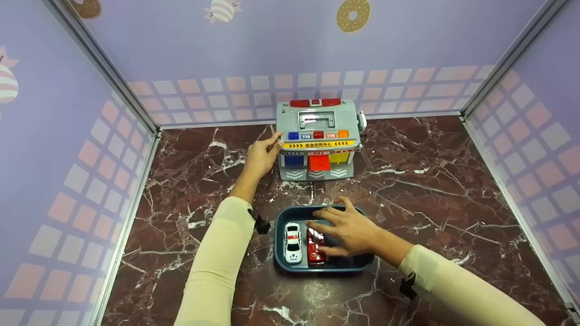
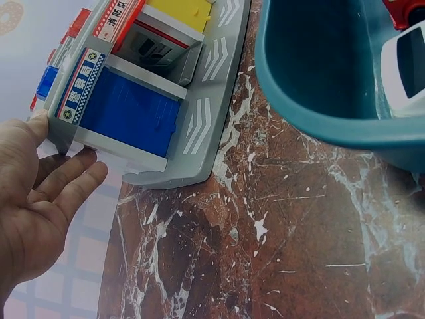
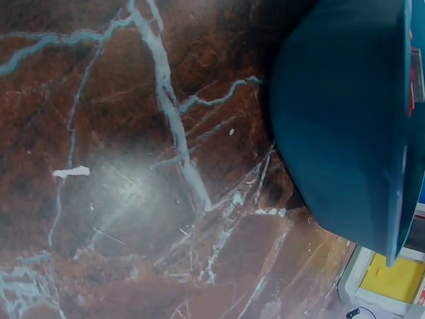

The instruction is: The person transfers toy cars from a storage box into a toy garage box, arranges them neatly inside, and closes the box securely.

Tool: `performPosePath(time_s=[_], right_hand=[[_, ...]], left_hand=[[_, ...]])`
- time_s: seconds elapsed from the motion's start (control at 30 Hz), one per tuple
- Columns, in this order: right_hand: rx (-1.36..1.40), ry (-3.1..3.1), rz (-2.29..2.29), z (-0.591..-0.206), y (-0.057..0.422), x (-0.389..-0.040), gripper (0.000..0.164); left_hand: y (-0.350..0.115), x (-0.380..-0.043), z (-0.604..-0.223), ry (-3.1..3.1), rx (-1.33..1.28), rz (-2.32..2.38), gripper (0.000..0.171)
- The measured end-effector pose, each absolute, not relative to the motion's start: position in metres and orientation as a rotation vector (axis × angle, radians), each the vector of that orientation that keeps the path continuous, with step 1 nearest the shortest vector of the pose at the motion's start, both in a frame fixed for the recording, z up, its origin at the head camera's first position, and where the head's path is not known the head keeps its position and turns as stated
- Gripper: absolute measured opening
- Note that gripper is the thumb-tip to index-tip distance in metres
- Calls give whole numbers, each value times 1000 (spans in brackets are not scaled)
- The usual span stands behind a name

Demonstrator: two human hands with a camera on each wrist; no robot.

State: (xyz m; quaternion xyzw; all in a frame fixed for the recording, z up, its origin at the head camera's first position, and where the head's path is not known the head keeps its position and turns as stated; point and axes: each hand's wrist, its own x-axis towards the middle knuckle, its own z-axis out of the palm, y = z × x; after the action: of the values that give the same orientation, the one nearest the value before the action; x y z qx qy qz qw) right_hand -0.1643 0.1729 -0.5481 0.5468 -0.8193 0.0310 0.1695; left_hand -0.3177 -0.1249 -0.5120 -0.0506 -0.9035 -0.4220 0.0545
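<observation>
A grey toy emergency garage (image 1: 290, 121) stands near the back wall, with red lights and a carry handle on its roof. My left hand (image 1: 263, 156) holds its front left corner, thumb at the roof edge and fingers underneath. In the left wrist view, the blue door (image 2: 129, 109) is down and the middle bay gapes below its raised red door (image 1: 320, 163). My right hand (image 1: 351, 228) hovers spread over a dark teal tray (image 1: 324, 270), its fingers and thumb apart at a red toy car (image 1: 316, 259). Left of it in the tray lies a white toy police car (image 1: 293, 258).
Purple patterned walls (image 1: 290, 50) enclose the dark red marbled table (image 1: 430, 181) at the back and both sides. A white handset-like piece (image 1: 362, 121) with a dark cord sits on the garage's right side. A yellow door (image 1: 339, 157) closes the right bay.
</observation>
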Motion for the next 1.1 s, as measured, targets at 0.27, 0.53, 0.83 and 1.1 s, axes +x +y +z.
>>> performPosePath(time_s=[0.27,0.53,0.83,1.1], right_hand=[[1598,-2386,2,-553,172,-160,72],[1615,-2325,18,-556,170,-159,63],[1628,-2316,69,-557,169,-158,53],[1629,-2348,61,-559,167,-158,63]], left_hand=[[-126,-318,-513,-2754,-150,-1289,43],[-125,-317,-513,-2767,-128,-1285,42],[-126,-317,-513,-2763,-128,-1315,43],[-126,-317,-513,-2755,-127,-1313,43]])
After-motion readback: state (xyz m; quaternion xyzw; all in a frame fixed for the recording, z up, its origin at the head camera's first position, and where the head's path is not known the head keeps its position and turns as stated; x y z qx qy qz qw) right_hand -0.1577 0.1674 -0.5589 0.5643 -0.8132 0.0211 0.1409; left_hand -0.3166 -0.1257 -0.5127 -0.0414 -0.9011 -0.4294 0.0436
